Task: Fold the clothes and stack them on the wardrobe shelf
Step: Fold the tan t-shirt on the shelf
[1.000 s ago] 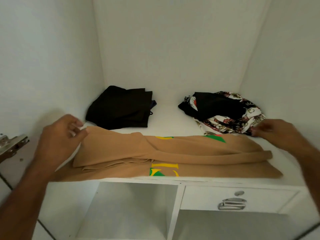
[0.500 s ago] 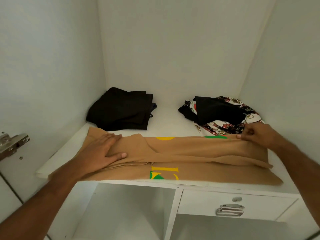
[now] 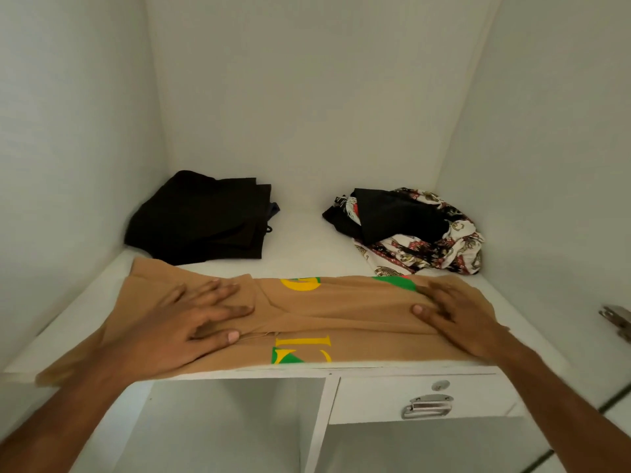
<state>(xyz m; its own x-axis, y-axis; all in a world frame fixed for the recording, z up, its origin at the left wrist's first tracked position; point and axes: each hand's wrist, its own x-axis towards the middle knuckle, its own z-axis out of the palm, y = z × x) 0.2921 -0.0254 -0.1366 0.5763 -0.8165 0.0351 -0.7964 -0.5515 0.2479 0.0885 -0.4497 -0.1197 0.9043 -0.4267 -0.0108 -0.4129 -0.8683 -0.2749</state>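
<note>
A tan garment (image 3: 334,312) with yellow and green print lies folded lengthwise along the front of the white wardrobe shelf (image 3: 300,233). My left hand (image 3: 194,322) lies flat on its left part, fingers spread. On the garment's right part my right hand (image 3: 457,315) presses down, palm flat and fingers apart. Neither hand grips the cloth. At the back left sits a folded black stack (image 3: 201,216). A loose heap of patterned and black clothes (image 3: 409,230) sits at the back right.
White wardrobe walls close in on the left, back and right. Below the shelf edge are an open compartment (image 3: 218,428) and a drawer with a metal handle (image 3: 426,404). A metal hinge (image 3: 618,319) sticks out at the right.
My right hand let go of the garment's far right edge and now lies flat on it. The left hand slid slightly rightward and stays flat. The camera moved closer.
</note>
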